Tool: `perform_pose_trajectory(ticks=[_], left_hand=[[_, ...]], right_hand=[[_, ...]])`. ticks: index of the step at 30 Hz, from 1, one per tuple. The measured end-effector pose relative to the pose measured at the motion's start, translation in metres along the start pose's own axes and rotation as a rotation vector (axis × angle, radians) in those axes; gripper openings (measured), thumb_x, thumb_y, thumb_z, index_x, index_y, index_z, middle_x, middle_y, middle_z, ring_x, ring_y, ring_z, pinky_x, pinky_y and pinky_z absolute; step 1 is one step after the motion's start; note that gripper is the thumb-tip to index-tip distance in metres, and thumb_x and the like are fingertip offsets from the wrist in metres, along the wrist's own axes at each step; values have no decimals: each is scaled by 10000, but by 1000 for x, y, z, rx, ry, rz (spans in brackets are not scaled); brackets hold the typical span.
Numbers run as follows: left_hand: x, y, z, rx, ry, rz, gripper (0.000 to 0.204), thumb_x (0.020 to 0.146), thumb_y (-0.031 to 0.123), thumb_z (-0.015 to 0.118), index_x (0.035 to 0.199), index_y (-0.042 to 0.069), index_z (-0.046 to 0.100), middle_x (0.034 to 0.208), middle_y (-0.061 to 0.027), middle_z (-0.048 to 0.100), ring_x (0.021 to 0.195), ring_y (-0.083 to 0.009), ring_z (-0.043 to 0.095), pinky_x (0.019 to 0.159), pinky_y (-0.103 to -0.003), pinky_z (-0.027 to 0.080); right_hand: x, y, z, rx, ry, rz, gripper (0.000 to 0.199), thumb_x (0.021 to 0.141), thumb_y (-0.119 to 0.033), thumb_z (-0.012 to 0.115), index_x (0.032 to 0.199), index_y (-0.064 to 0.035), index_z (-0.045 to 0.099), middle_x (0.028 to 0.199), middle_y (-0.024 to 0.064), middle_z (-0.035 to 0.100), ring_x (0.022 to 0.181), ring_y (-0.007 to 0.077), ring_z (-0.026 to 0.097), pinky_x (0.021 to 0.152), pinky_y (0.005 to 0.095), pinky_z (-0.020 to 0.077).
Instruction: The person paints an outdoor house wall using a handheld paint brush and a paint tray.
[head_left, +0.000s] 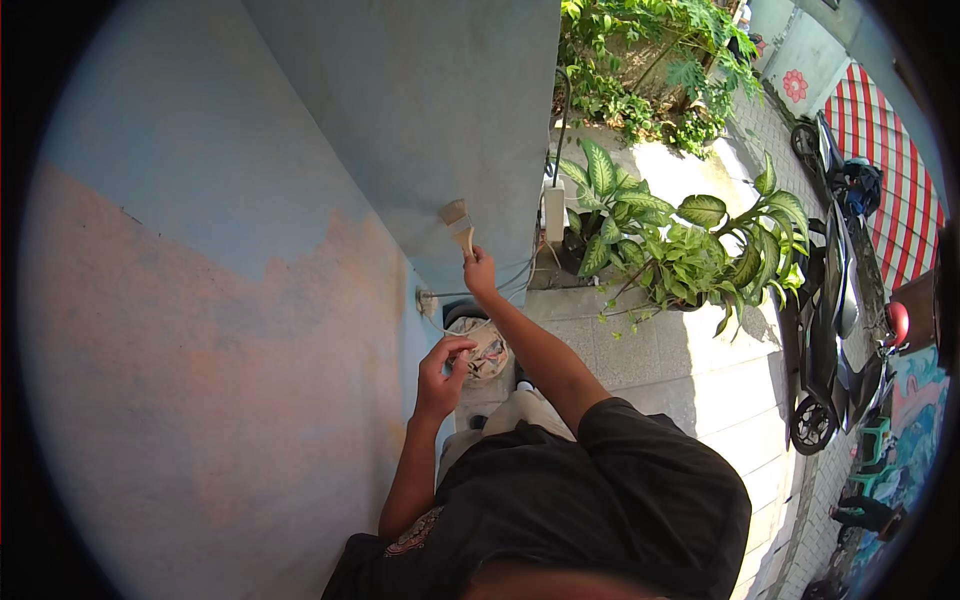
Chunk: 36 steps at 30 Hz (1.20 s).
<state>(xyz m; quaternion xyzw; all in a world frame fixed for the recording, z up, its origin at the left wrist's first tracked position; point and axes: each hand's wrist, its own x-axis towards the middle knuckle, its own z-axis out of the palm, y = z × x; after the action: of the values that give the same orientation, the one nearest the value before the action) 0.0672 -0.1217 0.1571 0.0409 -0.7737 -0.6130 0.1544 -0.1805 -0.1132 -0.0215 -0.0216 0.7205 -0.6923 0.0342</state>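
Note:
My right hand (480, 272) is raised and grips the handle of a flat paintbrush (459, 222). Its bristles rest against the blue-painted part of the wall (420, 120). My left hand (440, 372) is lower, close to the wall, with its fingers curled beside the rim of a small paint-stained pail (486, 348). Whether it grips the pail or a thin wire there is unclear. The lower left part of the wall (200, 400) is a bare orange-tan; the upper part is blue.
A wire runs out of the wall (427, 298) near the pail. A white box (553, 213) is fixed at the wall's corner. Potted leafy plants (680, 250) stand on the paved ground to the right. Beyond them a parked motorbike (835, 320) stands by a red-striped shutter (890, 150).

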Motion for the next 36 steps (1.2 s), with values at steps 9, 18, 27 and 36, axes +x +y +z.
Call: perform_pose_trajectory(ticks=[9, 18, 27, 36], left_hand=[[-4, 4, 6, 23, -7, -4, 139, 960, 59, 563, 1049, -5, 649, 1029, -116, 671, 927, -191, 638, 854, -303, 492], [-8, -2, 7, -26, 13, -28, 133, 952, 33, 562, 1045, -10, 647, 1021, -110, 678, 944, -192, 643, 863, -311, 490], [-11, -4, 10, -22, -9, -1, 149, 949, 31, 561, 1062, -13, 646, 1032, -118, 676, 971, -201, 643, 874, -314, 490], [-26, -17, 2, 11, 31, -74, 146, 955, 54, 562, 1040, -7, 664, 1025, -120, 676, 955, -203, 642, 879, -315, 490]], right_hand=[[8, -49, 4, 272, 50, 488, 171, 947, -117, 494, 994, 15, 592, 643, 43, 500, 487, 158, 477, 403, 328, 332], [-40, -308, -19, 824, -321, 62, 213, 1034, -207, 503, 1154, -39, 558, 653, -40, 403, 471, 49, 290, 433, 229, 232], [49, -292, -22, 708, -301, -336, 275, 1021, -201, 536, 1212, -6, 566, 646, -56, 413, 497, 32, 305, 440, 222, 273], [6, 3, 14, 277, 11, -164, 295, 999, -134, 532, 1245, 21, 583, 686, -36, 482, 593, 45, 446, 524, 235, 360]])
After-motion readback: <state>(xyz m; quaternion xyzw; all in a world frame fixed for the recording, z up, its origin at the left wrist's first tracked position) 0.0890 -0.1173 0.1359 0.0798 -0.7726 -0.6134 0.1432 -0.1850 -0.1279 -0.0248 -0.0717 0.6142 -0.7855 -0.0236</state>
